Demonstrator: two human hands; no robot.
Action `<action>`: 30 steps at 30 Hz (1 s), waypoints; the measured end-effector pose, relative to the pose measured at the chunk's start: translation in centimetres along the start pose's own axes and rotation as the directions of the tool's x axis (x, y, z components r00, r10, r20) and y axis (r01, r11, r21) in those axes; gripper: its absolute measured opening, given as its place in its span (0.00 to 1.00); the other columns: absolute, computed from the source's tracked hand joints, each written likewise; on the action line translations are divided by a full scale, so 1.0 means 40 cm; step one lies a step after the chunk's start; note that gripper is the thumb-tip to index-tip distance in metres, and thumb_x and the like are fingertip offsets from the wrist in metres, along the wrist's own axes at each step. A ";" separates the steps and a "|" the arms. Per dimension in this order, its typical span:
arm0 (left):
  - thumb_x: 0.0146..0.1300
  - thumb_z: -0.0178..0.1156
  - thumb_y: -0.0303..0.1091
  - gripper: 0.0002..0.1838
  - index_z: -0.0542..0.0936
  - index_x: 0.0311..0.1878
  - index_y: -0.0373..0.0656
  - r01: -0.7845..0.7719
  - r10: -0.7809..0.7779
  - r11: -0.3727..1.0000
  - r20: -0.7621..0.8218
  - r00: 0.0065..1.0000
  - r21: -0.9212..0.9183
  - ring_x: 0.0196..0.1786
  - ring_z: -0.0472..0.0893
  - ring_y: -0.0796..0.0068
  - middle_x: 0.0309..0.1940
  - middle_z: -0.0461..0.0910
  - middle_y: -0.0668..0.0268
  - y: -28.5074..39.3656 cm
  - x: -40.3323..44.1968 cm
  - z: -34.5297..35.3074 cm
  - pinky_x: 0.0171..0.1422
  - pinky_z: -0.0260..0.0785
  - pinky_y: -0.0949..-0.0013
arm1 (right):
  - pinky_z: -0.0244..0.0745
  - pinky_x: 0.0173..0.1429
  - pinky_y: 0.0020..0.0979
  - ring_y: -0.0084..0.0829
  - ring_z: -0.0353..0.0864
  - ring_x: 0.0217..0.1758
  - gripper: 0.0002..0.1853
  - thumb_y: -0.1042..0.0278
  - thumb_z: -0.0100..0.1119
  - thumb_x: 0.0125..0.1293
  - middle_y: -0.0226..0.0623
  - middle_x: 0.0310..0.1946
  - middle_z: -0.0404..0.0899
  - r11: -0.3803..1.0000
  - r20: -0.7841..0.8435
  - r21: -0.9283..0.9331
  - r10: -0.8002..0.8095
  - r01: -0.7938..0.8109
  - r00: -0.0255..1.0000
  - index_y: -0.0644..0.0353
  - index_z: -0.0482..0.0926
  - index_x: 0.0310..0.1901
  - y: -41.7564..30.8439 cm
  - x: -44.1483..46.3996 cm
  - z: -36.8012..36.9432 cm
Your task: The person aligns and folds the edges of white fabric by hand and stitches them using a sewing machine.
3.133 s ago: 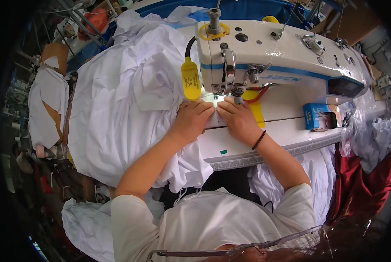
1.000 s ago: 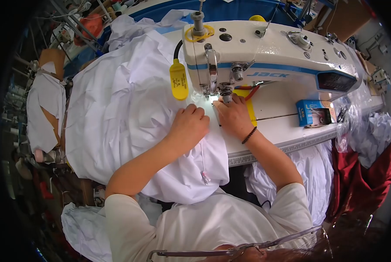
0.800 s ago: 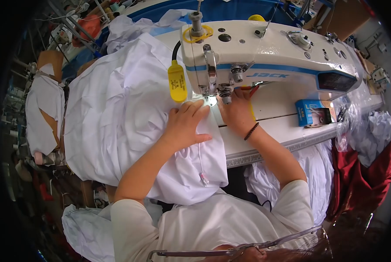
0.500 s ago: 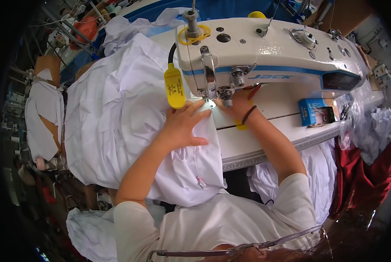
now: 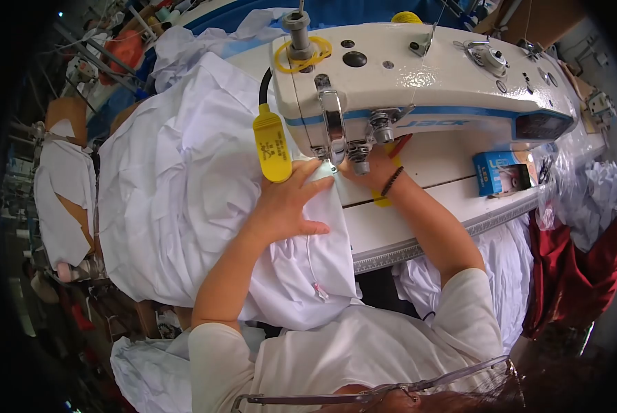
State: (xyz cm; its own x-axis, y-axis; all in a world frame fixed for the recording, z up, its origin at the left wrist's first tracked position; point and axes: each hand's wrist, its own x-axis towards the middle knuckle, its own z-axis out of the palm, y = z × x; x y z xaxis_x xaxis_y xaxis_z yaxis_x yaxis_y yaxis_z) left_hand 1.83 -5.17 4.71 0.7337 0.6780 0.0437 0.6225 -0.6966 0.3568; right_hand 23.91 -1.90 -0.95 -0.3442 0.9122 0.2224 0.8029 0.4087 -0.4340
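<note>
A large white cloth (image 5: 177,186) lies gathered over the left of the table, and its right edge runs up under the needle area of the sewing machine (image 5: 418,82). My left hand (image 5: 291,203) rests on this cloth with fingers spread, fingertips just left of the lit needle area. Close on the needle's right side is my right hand (image 5: 370,168), a dark bead bracelet (image 5: 393,181) on its wrist. Its fingertips are partly hidden behind the machine head, so their grip does not show. A thin cord with a small pink piece (image 5: 318,290) lies on the cloth.
A yellow tag-like lamp (image 5: 272,148) hangs by the machine head. On the right of the table (image 5: 391,227) stand a blue LED box (image 5: 497,173) and clear plastic. White cloth and red fabric (image 5: 580,275) hang at the right. More white pieces (image 5: 64,199) lie far left.
The view has shifted slightly. Both hands keep nearly the same places beside the needle, and the cloth lies much as before.
</note>
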 end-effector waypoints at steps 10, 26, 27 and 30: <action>0.48 0.68 0.40 0.25 0.76 0.52 0.51 0.059 -0.056 0.998 -0.191 0.980 0.010 0.66 0.67 0.63 0.60 0.71 0.68 -0.012 -0.051 0.027 0.64 0.54 0.52 | 0.61 0.58 0.44 0.44 0.75 0.42 0.09 0.63 0.61 0.52 0.41 0.29 0.79 0.936 -0.314 -0.343 -0.199 0.085 0.928 0.59 0.83 0.29 -0.047 -0.062 -0.026; 0.51 0.67 0.46 0.29 0.75 0.58 0.51 0.022 -0.003 0.996 -0.222 0.975 0.081 0.69 0.64 0.68 0.64 0.71 0.69 0.007 -0.005 0.057 0.65 0.53 0.55 | 0.62 0.57 0.40 0.46 0.77 0.36 0.17 0.57 0.61 0.56 0.45 0.21 0.78 0.972 -0.402 -0.231 -0.066 -0.031 0.913 0.62 0.80 0.18 -0.011 -0.018 0.052; 0.51 0.67 0.46 0.29 0.75 0.58 0.51 0.019 -0.001 0.996 -0.219 0.976 0.083 0.69 0.64 0.68 0.64 0.71 0.69 0.007 -0.005 0.058 0.65 0.53 0.55 | 0.62 0.57 0.41 0.46 0.76 0.35 0.17 0.57 0.62 0.56 0.45 0.21 0.78 0.973 -0.418 -0.227 -0.063 -0.037 0.906 0.62 0.79 0.19 -0.010 -0.019 0.055; 0.51 0.67 0.46 0.29 0.75 0.58 0.51 0.022 -0.005 0.997 -0.218 0.976 0.076 0.69 0.64 0.69 0.64 0.70 0.70 0.003 -0.004 0.059 0.65 0.53 0.55 | 0.63 0.57 0.41 0.46 0.76 0.35 0.17 0.56 0.63 0.54 0.46 0.21 0.78 0.963 -0.462 -0.268 -0.112 -0.018 0.880 0.63 0.79 0.20 0.016 -0.008 0.081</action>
State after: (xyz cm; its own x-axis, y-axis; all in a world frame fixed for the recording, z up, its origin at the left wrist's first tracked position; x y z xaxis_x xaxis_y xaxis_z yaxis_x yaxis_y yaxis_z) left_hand 2.45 -5.91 2.54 0.6537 0.7162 0.2445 0.6573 -0.6974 0.2857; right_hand 22.95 -1.83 -4.12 -0.1679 0.7434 0.6475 0.9101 0.3693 -0.1881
